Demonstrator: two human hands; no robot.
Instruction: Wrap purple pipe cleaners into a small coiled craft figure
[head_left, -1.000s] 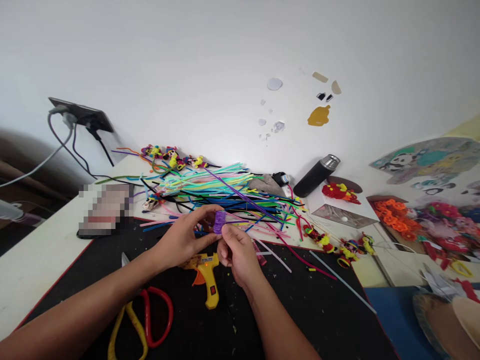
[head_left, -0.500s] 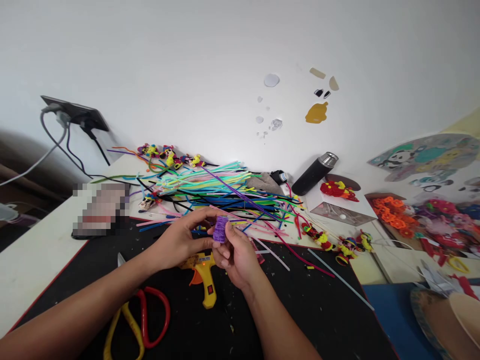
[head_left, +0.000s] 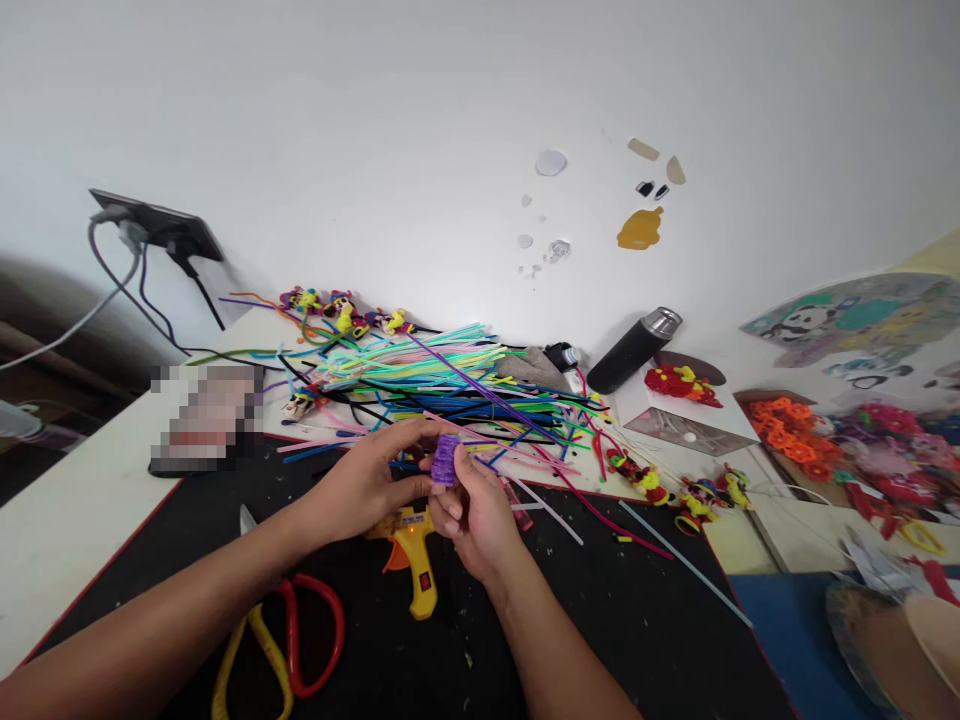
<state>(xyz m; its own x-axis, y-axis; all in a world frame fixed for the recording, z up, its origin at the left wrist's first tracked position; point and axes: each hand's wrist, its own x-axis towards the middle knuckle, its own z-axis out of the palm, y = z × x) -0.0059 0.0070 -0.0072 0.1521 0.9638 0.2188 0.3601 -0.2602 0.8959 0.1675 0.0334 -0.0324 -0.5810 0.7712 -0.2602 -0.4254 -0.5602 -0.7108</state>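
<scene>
A small purple coil of fuzzy pipe cleaner point(head_left: 445, 461) is held up between both hands above the dark mat. My left hand point(head_left: 371, 480) pinches it from the left side with thumb and fingers. On its right, my right hand point(head_left: 484, 505) grips it, the thumb along the near edge and the other fingers curled below. Just under the hands lies a yellow glue gun point(head_left: 421, 575) with an orange trigger and a small lit light, its front part covered by my left hand. Scissors point(head_left: 315, 640) with one red and one yellow handle rest by my left forearm, which hides their middle.
Behind the hands spreads a pile of many-coloured pipe cleaners point(head_left: 420, 365). Small finished figures point(head_left: 345, 312) lie along the wall and more at the right. A black flask point(head_left: 634, 350) leans at the back, near a white box point(head_left: 690, 430). A blurred-out phone point(head_left: 206, 420) lies left.
The whole view has shifted slightly. Both hands still hold the purple coil in nearly the same pose; the coil appears turned only a little.
</scene>
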